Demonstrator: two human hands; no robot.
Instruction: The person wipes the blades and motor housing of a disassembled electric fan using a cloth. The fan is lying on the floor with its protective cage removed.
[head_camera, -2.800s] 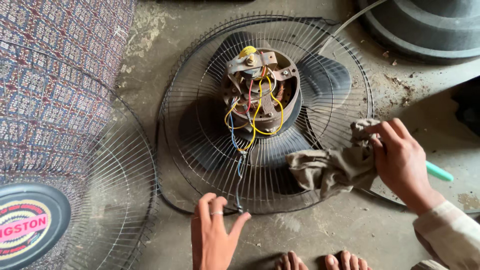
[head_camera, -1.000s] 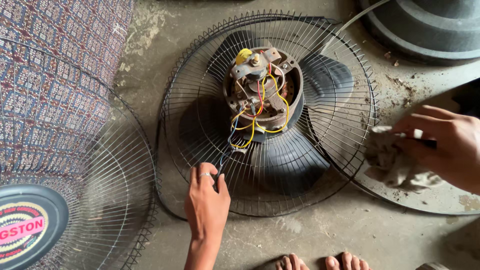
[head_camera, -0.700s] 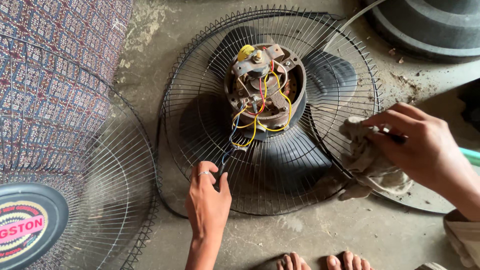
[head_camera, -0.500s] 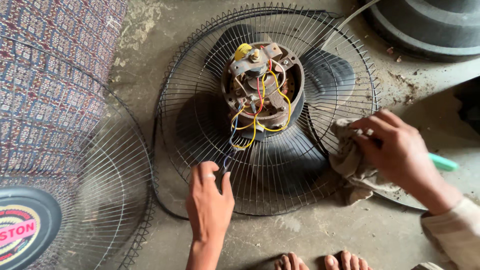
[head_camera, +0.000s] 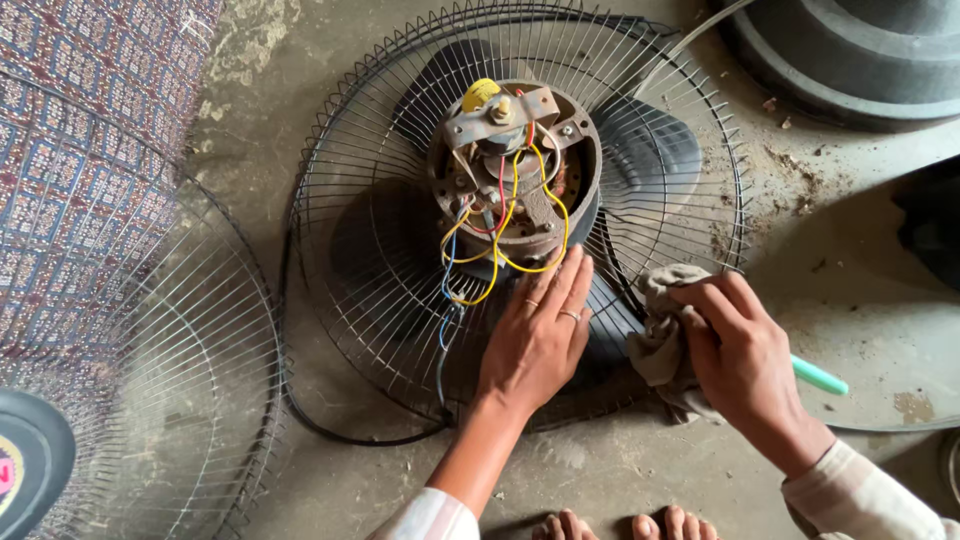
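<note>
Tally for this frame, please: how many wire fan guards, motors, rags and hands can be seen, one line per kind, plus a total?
Wire fan guards: 2, the rear guard under the motor and the loose front guard at the left.
Motors: 1, the exposed motor with coloured wires.
Rags: 1, the grey rag.
Hands: 2, left hand flat on the rear guard, right hand gripping the rag.
Total: 6
</note>
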